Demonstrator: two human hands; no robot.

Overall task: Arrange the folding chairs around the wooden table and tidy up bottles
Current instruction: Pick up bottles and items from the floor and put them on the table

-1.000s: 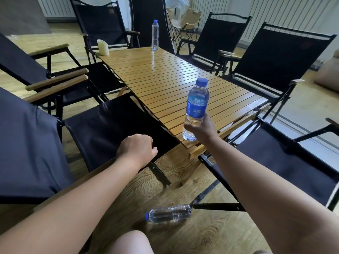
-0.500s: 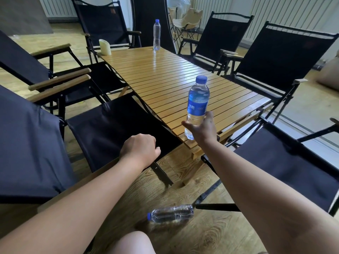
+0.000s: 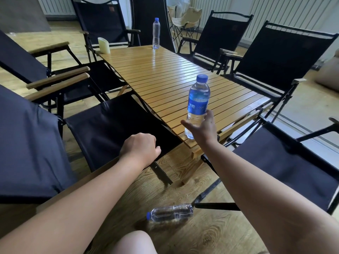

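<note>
A blue-labelled water bottle [image 3: 198,105] stands upright on the near corner of the slatted wooden table [image 3: 165,79]. My right hand [image 3: 202,129] is behind its lower part, thumb and fingers spread apart on either side. My left hand [image 3: 140,149] is a closed fist at the front edge of a black folding chair's seat [image 3: 113,123]; whether it grips the frame is hidden. A clear bottle [image 3: 170,214] lies on its side on the floor near my knee. Another clear bottle [image 3: 156,33] stands at the table's far end.
Black folding chairs ring the table: two on the left [image 3: 60,79], one at the far end [image 3: 102,24], two on the right [image 3: 286,57], one at near right [image 3: 286,162]. A cream object [image 3: 104,45] sits on the far left corner. A beige chair [image 3: 189,17] stands behind.
My right hand lowered the blue-labelled bottle onto the table's near corner and its fingers have spread. My left fist has stayed in place.
</note>
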